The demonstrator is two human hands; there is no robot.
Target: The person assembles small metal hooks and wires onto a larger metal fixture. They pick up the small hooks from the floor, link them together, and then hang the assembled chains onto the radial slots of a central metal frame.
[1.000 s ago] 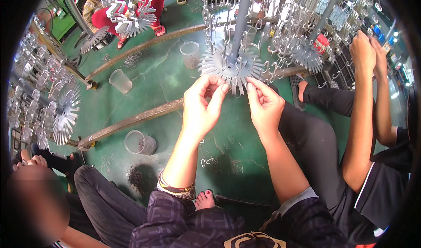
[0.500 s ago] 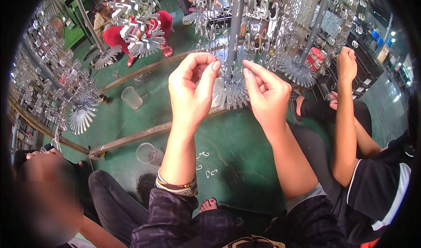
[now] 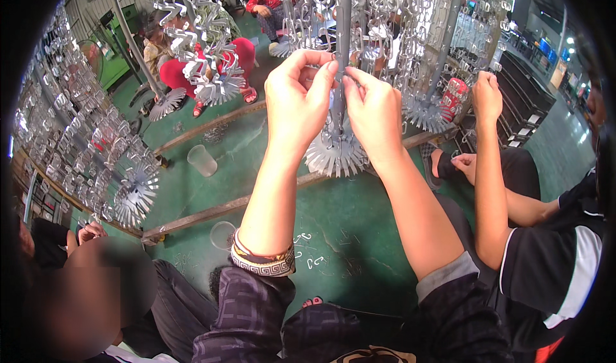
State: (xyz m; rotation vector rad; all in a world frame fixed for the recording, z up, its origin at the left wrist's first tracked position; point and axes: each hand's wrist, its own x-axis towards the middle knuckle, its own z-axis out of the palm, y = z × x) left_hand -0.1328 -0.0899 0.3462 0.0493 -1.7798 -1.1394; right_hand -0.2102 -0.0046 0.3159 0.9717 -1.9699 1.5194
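In front of a grey upright pole, both my hands are raised close together at chest height. My left hand curls its index finger toward the thumb; whatever it pinches is too small to tell. Just right of the pole, my right hand pinches thumb and forefinger, their contents also unclear. Chains of small metal S-shaped hooks hang around the pole above and behind my fingers. Below my hands, a slotted metal disc surrounds the pole's lower end.
More hook-hung poles with slotted discs stand left and right. Wooden rails cross the green floor. Plastic cups and loose white hooks lie there. A co-worker's raised forearm is close on my right; another person sits at lower left.
Both my hands have moved up and nearer each other, the right one leftward to the pole. The view has shifted slightly. The co-worker's raised hand on the right stays closed.
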